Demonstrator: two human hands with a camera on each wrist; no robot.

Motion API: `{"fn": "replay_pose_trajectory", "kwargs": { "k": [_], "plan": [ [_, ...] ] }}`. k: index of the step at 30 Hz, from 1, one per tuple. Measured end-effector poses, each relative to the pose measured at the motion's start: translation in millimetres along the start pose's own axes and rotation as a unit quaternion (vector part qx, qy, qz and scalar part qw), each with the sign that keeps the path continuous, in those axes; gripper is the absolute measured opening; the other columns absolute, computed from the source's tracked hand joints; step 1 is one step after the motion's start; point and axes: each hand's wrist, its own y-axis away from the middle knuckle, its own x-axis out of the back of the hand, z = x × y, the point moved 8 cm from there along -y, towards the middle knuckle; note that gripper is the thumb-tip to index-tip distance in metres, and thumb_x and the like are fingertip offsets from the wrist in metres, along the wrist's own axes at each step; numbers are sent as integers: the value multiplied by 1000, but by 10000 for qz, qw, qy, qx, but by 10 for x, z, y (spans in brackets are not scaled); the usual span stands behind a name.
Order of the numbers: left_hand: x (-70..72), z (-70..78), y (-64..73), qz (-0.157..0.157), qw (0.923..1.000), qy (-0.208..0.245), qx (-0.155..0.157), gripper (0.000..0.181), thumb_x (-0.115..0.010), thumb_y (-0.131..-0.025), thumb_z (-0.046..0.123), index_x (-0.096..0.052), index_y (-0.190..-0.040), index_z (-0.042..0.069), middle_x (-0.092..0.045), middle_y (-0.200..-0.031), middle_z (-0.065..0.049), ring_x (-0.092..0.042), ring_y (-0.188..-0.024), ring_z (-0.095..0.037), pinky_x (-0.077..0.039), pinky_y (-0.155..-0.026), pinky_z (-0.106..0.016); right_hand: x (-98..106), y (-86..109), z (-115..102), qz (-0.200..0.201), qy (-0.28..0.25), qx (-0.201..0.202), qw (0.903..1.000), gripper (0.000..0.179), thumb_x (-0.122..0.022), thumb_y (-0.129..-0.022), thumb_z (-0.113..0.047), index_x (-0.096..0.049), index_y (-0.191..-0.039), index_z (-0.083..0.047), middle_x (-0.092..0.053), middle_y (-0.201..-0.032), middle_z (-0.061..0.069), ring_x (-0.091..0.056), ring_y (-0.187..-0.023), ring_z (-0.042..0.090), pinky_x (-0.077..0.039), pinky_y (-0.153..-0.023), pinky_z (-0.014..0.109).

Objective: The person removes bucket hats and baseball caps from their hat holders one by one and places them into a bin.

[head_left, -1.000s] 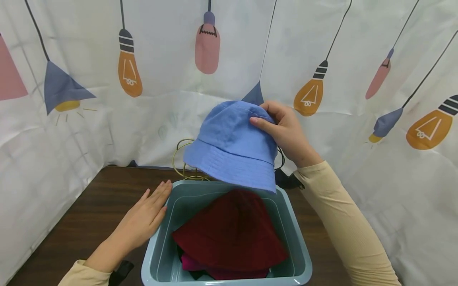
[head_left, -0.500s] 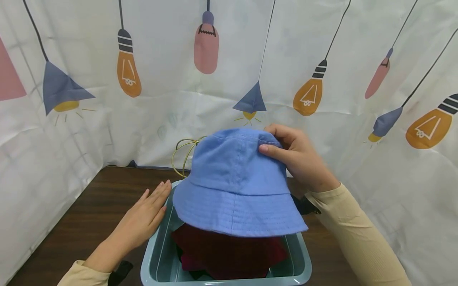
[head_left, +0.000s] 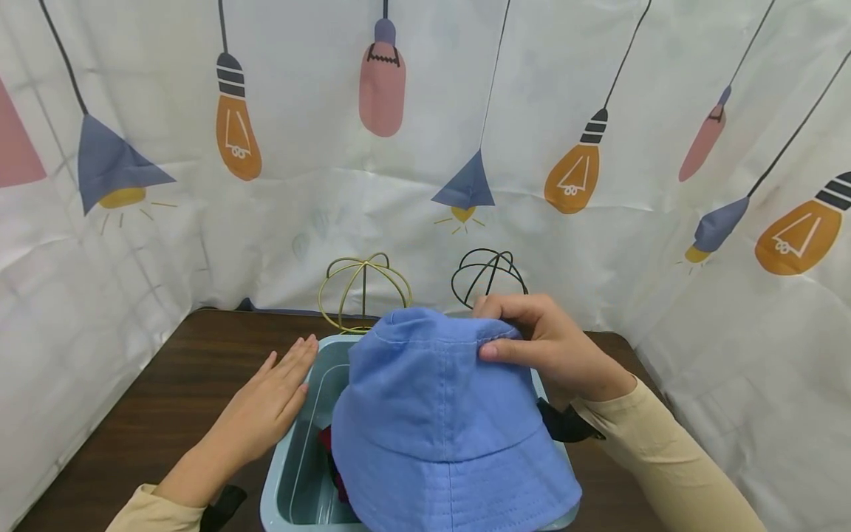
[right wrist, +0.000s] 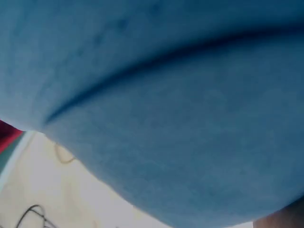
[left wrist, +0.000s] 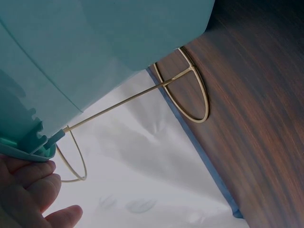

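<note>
A light blue bucket hat [head_left: 439, 421] hangs brim down over the blue-grey plastic bin [head_left: 302, 443]. My right hand [head_left: 541, 343] pinches the edge of its crown, thumb on the near side. In the right wrist view the hat's cloth [right wrist: 180, 123] fills most of the picture. My left hand [head_left: 269, 403] lies with straight fingers against the bin's left rim; in the left wrist view its fingertips [left wrist: 42, 178] touch the rim. Inside the bin, a sliver of dark red cloth [head_left: 326, 440] shows at the hat's left; the rest is hidden behind the hat.
Behind the bin stand a gold wire hat stand [head_left: 363, 292] and a black wire stand [head_left: 490, 270]. The bin sits on a dark wooden table [head_left: 166, 414]. A white curtain [head_left: 299, 207] printed with lamps hangs along the back and sides.
My right hand has brought the blue hat down and toward me, from behind the bin to over it. The hat now covers the dark red hat. My left hand has stayed still.
</note>
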Motion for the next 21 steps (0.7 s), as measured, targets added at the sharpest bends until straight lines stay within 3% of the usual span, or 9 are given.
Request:
{"fn": "replay_pose_trajectory", "kwargs": {
  "k": [3,7,13,21],
  "plan": [
    [-3,1,-1,-36,10000,24,38,51,-46,-98,17,-34,-144,-3,-34,-148,-19,-28,-138,-31,-18,-111,-50,-39,27,81,-286,190,56,9994,4,-66,-86,-3,-63,-86,-5,-55,-81,8,-51,-78,25,-44,-69,32],
    [-9,2,-4,-97,9999,61,93,52,-46,-98,17,-33,-144,-3,-33,-148,-18,-27,-138,-32,-15,-113,-48,-83,64,276,-583,507,-193,9968,12,-67,-84,0,-61,-85,-11,-55,-81,4,-52,-81,21,-44,-74,31],
    [-5,5,-11,-69,9999,69,59,52,-47,-98,16,-32,-144,-3,-33,-149,-18,-27,-138,-32,-11,-114,-44,-164,119,537,-896,1074,-370,9895,13,-70,-85,-8,-59,-82,-15,-52,-78,-2,-51,-77,15,-43,-69,28],
    [7,-3,-6,38,9999,85,37,52,-47,-97,16,-34,-144,-2,-35,-147,-18,-29,-138,-31,-16,-113,-47,-274,145,785,-976,2602,-102,9606,10,-71,-84,-13,-63,-90,-15,-58,-86,-8,-53,-80,6,-47,-72,24]
  ]
}}
